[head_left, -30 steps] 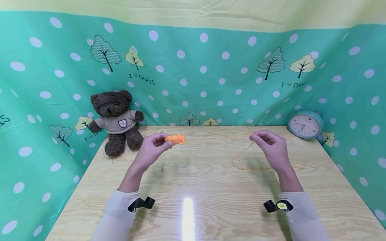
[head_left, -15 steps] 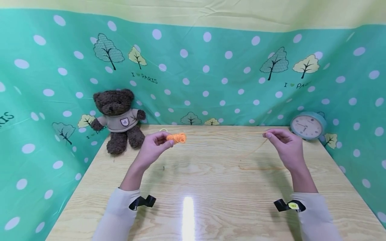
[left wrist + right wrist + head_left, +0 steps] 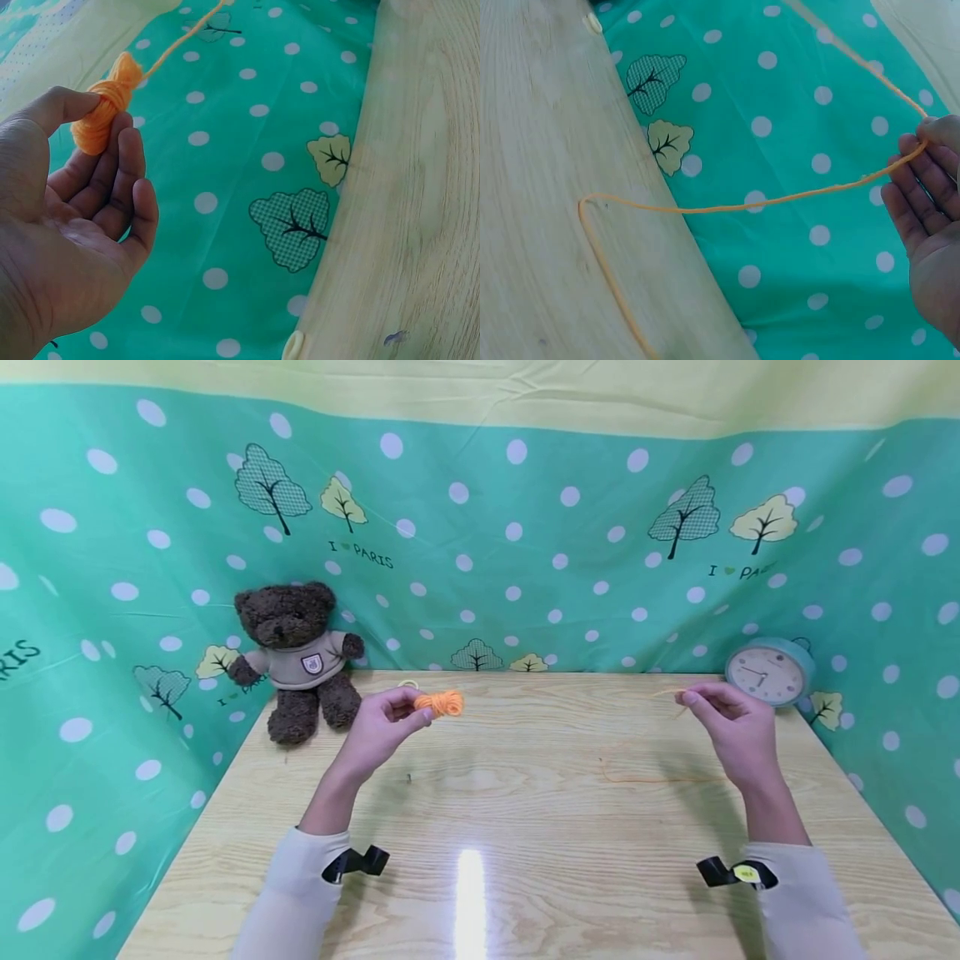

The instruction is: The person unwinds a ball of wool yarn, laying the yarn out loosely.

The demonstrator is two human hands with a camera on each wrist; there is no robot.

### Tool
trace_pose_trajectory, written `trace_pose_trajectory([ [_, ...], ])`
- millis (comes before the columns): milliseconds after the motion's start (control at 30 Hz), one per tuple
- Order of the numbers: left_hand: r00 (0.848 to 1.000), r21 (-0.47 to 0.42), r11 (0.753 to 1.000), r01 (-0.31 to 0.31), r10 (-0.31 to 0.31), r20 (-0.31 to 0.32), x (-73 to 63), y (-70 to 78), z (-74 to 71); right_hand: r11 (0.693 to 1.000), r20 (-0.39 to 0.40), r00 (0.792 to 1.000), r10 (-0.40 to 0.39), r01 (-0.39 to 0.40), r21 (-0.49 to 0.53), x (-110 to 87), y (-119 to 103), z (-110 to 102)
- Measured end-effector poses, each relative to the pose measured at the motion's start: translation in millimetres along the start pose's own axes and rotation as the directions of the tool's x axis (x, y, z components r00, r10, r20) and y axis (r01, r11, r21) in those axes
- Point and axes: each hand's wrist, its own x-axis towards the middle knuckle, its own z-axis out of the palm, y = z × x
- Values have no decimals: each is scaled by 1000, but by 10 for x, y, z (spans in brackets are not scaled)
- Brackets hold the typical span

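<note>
A small wound bundle of orange yarn (image 3: 440,702) is pinched between the thumb and fingers of my left hand (image 3: 378,727), raised over the table's left half. In the left wrist view one strand leads up and away from the bundle (image 3: 105,112). Out to the right, my right hand (image 3: 738,735) pinches the yarn strand (image 3: 802,196) between thumb and forefinger. Its other fingers are loosely bent in the right wrist view. From that pinch the loose length drops to the tabletop, bends there and runs on out of frame.
A brown teddy bear (image 3: 296,664) in a grey shirt sits at the back left of the wooden table (image 3: 525,827). At the back right stands a teal alarm clock (image 3: 771,672). Behind my left hand lies a pale ring (image 3: 407,683). A green dotted curtain (image 3: 555,527) encloses the table.
My right hand has moved to the right, pulling the strand farther from the bundle. The loose length on the table has shifted and shortened. My left hand stays nearly in place.
</note>
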Motion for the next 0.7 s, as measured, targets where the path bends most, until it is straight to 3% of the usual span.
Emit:
trace_pose_trajectory([
  [333, 1000, 3, 1000, 1, -1, 0, 4, -4, -5, 989, -50, 996, 75, -80, -124, -91, 136, -169],
  [700, 1000, 1, 1000, -9, 9, -5, 0, 2, -20, 984, -80, 992, 99, -110, -143, -94, 170, -360],
])
